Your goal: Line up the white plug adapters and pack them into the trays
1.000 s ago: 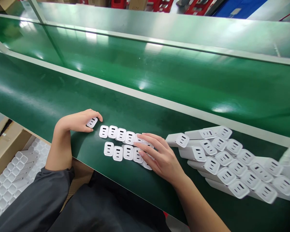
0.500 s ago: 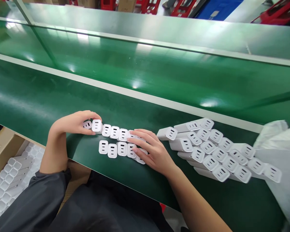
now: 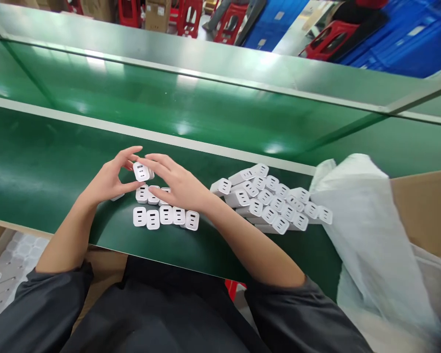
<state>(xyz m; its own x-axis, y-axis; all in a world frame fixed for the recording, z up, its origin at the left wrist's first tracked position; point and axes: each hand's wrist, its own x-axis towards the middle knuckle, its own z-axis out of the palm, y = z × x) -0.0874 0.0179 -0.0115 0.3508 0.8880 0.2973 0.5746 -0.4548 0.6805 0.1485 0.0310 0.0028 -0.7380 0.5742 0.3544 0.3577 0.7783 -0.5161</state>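
My left hand [image 3: 110,179] and my right hand [image 3: 176,184] meet above the green table [image 3: 51,162], and together they pinch one white charger [image 3: 141,171] lifted off the surface. Below the hands stand two short rows of white chargers [image 3: 165,215], port faces up; the rear row is partly hidden by my right hand. To the right lies a pile of white chargers [image 3: 272,201] on their sides, stacked in slanted rows.
A white plastic bag [image 3: 363,230] lies in a cardboard box [image 3: 422,211] at the right. A tray of white chargers [image 3: 0,274] sits low at the left, beside my lap. Beyond the table run a green conveyor belt [image 3: 206,113] and red stools [image 3: 191,14].
My right hand left the row ends and moved left to meet my left hand. My left hand lifted a charger off the table. The camera view shifted right, bringing the bag and box into sight.
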